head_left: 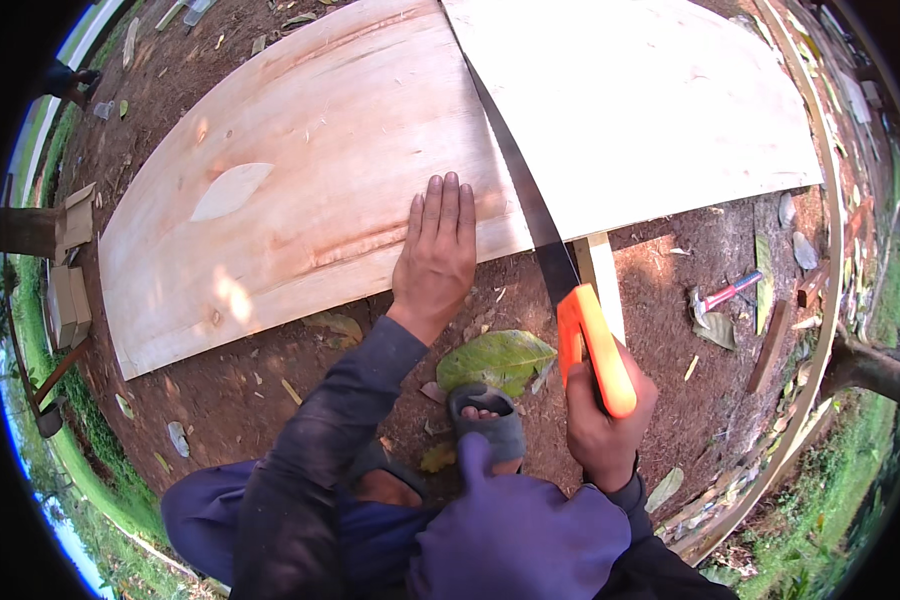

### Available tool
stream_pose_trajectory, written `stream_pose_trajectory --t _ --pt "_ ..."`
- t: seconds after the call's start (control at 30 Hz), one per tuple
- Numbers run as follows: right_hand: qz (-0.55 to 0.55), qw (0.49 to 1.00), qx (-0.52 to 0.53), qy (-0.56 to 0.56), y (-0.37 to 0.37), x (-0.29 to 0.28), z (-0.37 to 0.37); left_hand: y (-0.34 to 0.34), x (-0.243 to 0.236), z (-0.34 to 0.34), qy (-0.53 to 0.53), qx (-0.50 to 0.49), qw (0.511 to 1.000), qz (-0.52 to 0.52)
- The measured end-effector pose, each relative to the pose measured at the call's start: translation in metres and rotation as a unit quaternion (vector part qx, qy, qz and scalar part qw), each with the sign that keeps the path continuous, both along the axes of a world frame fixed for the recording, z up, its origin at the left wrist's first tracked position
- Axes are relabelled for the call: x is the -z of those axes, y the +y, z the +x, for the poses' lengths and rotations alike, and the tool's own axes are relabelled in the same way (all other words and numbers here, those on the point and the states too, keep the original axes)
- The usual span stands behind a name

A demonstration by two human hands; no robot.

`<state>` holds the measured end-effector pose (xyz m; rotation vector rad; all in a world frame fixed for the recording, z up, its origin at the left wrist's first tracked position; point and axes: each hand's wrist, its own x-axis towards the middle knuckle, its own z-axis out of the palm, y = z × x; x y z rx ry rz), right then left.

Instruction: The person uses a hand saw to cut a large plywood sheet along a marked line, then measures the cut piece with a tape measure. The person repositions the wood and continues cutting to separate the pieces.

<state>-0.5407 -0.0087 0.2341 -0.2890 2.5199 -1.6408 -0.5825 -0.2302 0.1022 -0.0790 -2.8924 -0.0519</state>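
Note:
My right hand (613,412) is wrapped round the orange handle of a handsaw (556,268). Its dark blade slants up and away, lying along a long cut line in a sheet of plywood (350,140). To the right of the blade the plywood is glaringly bright; to the left its reddish grain and a leaf-shaped patch show. Flat on the sheet, left of the blade and near the close edge, rests my left hand (438,245), fingers stretched out and holding nothing. How deep the blade sits in the wood cannot be made out.
A wooden support (600,280) shows beneath the sheet by the saw. On the soil to the right lie a hammer (727,292) and a wood offcut (768,345). A big green leaf (495,362) lies beside my sandalled foot (488,420). Cardboard boxes (67,305) stand far left.

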Motion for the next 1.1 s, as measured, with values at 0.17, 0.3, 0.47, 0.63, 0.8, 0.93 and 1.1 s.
stream_pose_trajectory --t 0.17,0.3,0.47,0.63,0.8,0.93,1.1 --pt "-0.029 0.998 0.048 0.019 -0.085 0.037 -0.149 0.013 -0.002 -0.009 0.012 0.019 1.000 0.021" --pt "-0.032 0.999 0.040 0.007 -0.076 0.035 -0.129 0.005 -0.004 -0.002 0.006 0.010 1.000 0.009" --pt "0.025 0.999 0.024 -0.025 0.021 0.008 0.015 0.001 0.000 0.001 0.011 0.005 1.000 0.008" --pt "0.023 0.999 0.013 -0.034 0.007 -0.003 0.004 0.002 0.000 0.003 0.010 -0.002 1.000 0.016" --pt "0.013 0.999 0.016 0.050 -0.088 0.029 -0.148 0.013 -0.001 -0.009 0.013 0.016 1.000 0.005" --pt "-0.011 0.999 0.012 0.036 -0.077 0.026 -0.112 -0.001 -0.001 -0.003 -0.007 0.005 1.000 0.019" --pt "0.031 0.999 -0.022 0.017 0.041 0.007 0.038 0.002 -0.003 -0.001 -0.023 0.014 1.000 0.009"
